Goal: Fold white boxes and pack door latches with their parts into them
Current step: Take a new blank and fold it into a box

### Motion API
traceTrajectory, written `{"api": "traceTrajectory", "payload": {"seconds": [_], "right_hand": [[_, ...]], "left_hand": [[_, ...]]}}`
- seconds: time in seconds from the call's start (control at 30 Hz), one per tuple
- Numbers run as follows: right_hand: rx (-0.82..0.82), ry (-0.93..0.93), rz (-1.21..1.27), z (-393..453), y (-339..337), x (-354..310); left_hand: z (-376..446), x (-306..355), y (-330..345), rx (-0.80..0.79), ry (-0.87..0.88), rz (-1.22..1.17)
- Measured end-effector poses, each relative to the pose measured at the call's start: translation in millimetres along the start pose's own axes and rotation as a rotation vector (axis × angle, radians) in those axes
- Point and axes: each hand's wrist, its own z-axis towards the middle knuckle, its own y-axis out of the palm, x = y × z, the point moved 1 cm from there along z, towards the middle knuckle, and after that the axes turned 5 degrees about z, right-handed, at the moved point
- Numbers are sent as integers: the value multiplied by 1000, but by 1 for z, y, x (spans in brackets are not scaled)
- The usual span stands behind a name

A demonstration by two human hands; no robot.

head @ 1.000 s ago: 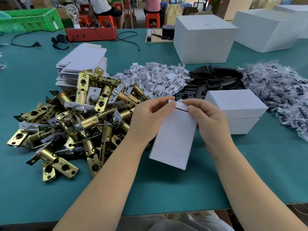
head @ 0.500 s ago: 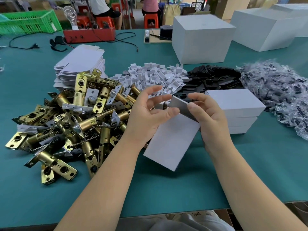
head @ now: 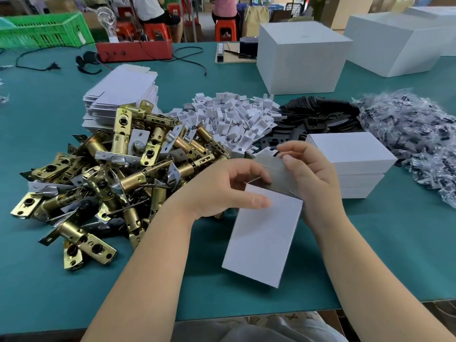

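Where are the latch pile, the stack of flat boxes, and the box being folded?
latch pile (head: 118, 178), head view, brass latch body.
stack of flat boxes (head: 123, 90), head view, top sheet.
box being folded (head: 264, 230), head view, front panel.

A teal table (head: 370, 255) carries the work. At its far left edge stands a green plastic crate (head: 44, 30), and right of that a red tray (head: 134, 51) with black cables (head: 190, 58) trailing from it over the cloth. A clear glass bulb shape (head: 106, 21) rises behind the tray. Beyond the table, two people sit on red stools (head: 158, 30), seen only from the waist down. A tan drawstring bag (head: 255, 19) stands near them, and brown cartons (head: 345, 11) are stacked at the far right.
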Motion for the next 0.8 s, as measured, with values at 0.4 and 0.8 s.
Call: {"api": "traceTrajectory", "payload": {"seconds": [0.4, 0.8], "right_hand": [[-70, -241, -407, -5, 0, 6], [-50, -110, -104, -3, 4, 9]], "left_hand": [[3, -3, 1, 471, 248, 258], [12, -1, 14, 1093, 270, -328]]}}
